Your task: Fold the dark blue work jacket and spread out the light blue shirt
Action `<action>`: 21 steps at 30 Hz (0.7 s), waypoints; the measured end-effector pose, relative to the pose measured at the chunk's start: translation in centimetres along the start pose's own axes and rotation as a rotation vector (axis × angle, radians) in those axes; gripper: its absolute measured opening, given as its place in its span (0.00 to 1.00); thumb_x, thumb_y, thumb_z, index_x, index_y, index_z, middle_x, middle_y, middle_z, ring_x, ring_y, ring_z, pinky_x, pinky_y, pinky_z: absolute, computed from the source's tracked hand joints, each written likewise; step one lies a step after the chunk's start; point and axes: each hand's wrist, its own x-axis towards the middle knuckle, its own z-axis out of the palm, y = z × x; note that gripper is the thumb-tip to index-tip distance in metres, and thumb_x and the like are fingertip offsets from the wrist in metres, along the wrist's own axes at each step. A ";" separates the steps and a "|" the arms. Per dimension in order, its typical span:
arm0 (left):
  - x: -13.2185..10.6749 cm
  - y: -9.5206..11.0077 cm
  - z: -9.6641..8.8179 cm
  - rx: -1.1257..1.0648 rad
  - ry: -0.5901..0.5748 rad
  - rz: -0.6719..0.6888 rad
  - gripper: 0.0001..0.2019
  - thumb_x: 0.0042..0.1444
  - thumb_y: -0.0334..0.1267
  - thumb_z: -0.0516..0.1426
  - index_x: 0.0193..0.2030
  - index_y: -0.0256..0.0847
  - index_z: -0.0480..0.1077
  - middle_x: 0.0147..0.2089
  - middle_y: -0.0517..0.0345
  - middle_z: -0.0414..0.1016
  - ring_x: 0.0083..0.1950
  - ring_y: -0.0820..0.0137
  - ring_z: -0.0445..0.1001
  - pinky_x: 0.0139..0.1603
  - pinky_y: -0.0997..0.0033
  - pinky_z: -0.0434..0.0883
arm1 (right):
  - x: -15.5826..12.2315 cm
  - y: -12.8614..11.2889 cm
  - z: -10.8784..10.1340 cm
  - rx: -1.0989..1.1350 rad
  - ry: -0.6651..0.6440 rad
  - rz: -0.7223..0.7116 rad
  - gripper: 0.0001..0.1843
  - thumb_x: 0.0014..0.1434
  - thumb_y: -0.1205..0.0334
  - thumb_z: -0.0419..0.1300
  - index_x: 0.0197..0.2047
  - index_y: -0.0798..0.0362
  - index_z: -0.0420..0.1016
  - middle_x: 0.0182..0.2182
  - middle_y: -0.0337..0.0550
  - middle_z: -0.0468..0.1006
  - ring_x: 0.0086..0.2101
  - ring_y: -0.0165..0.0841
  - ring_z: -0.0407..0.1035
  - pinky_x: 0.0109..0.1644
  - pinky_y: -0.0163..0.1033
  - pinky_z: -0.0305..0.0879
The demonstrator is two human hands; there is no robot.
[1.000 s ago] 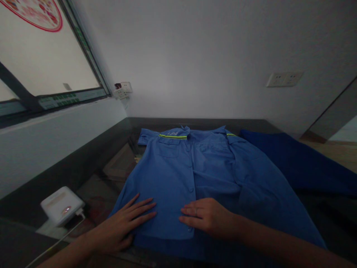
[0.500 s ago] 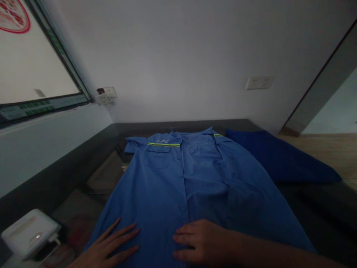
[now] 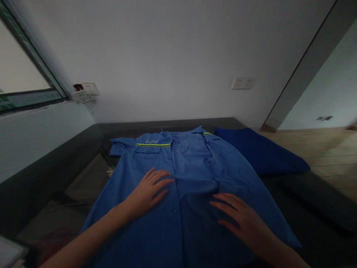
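Observation:
A blue work shirt [image 3: 156,230] lies spread front side up, its collar at the far end. It has a buttoned front, a chest pocket flap and yellow-green piping under white lettering. My left hand [image 3: 149,188] is over the left front panel near the button line, fingers apart and stretched out. Over the right front panel is my right hand [image 3: 240,216], its fingers also spread, with a ring on one of them. Neither hand has cloth gripped in it. Whether the palms press on the fabric is hard to tell.
A dark blue folded cloth [image 3: 259,152] lies right of the shirt on the dark table [image 3: 295,190]. At the lower left corner a white box-like object [image 3: 11,253] is partly cut off. Wall sockets [image 3: 242,83] and a power adapter [image 3: 83,96] are on the wall behind.
Both hands have moved up the shirt, the left toward the button line and the right farther to the right. The view has shifted right.

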 end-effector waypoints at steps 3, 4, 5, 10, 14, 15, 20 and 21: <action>4.9 -2.1 2.2 -0.022 0.037 -0.102 0.21 0.63 0.39 0.51 0.63 0.47 0.61 0.66 0.51 0.61 0.67 0.58 0.57 0.68 0.43 0.50 | -1.8 1.5 0.8 -0.053 0.003 0.131 0.30 0.55 0.57 0.64 0.61 0.40 0.66 0.61 0.46 0.65 0.59 0.45 0.61 0.59 0.57 0.64; 6.3 -2.9 3.0 -0.021 0.049 -0.140 0.21 0.63 0.40 0.51 0.63 0.46 0.61 0.66 0.49 0.60 0.67 0.57 0.57 0.67 0.43 0.50 | -2.3 1.8 1.1 -0.060 -0.003 0.157 0.30 0.55 0.56 0.64 0.61 0.40 0.66 0.61 0.46 0.65 0.59 0.46 0.61 0.58 0.57 0.64; 7.6 -3.7 3.9 -0.017 0.060 -0.178 0.22 0.63 0.40 0.51 0.64 0.45 0.60 0.67 0.48 0.58 0.68 0.56 0.56 0.67 0.43 0.51 | -2.6 2.1 1.3 -0.060 -0.003 0.176 0.28 0.56 0.56 0.63 0.60 0.41 0.67 0.61 0.47 0.66 0.58 0.46 0.62 0.58 0.57 0.65; 11.3 -6.5 8.3 0.013 0.066 -0.297 0.23 0.65 0.43 0.47 0.65 0.42 0.58 0.69 0.43 0.55 0.69 0.55 0.52 0.66 0.44 0.51 | -3.1 2.8 2.6 -0.008 0.135 0.203 0.17 0.61 0.58 0.58 0.52 0.45 0.75 0.52 0.47 0.75 0.51 0.42 0.70 0.54 0.52 0.70; 11.7 -7.1 10.0 0.055 0.050 -0.281 0.22 0.65 0.44 0.47 0.65 0.48 0.59 0.69 0.46 0.56 0.70 0.55 0.52 0.65 0.40 0.50 | -3.1 3.0 2.7 0.069 0.255 0.213 0.14 0.65 0.59 0.51 0.42 0.46 0.79 0.46 0.46 0.79 0.46 0.39 0.74 0.50 0.47 0.73; 11.7 -7.1 10.0 0.056 0.063 -0.284 0.22 0.64 0.44 0.48 0.65 0.48 0.59 0.69 0.46 0.56 0.69 0.55 0.52 0.65 0.39 0.49 | -3.1 3.0 2.6 0.078 0.248 0.211 0.14 0.65 0.59 0.51 0.41 0.46 0.80 0.45 0.46 0.79 0.46 0.39 0.74 0.50 0.46 0.73; 13.9 -4.7 8.7 -0.161 0.184 -0.253 0.19 0.60 0.36 0.52 0.58 0.40 0.66 0.62 0.44 0.64 0.64 0.56 0.60 0.66 0.44 0.52 | -3.0 2.9 2.3 0.019 0.103 0.165 0.17 0.53 0.52 0.65 0.46 0.45 0.78 0.52 0.45 0.76 0.51 0.45 0.70 0.53 0.50 0.70; 14.9 -3.9 8.5 -0.280 0.190 -0.223 0.17 0.59 0.34 0.52 0.55 0.40 0.69 0.60 0.45 0.66 0.63 0.57 0.62 0.66 0.48 0.53 | -3.0 2.9 2.4 0.008 0.097 0.162 0.16 0.53 0.54 0.65 0.46 0.45 0.77 0.52 0.45 0.75 0.51 0.45 0.70 0.54 0.51 0.70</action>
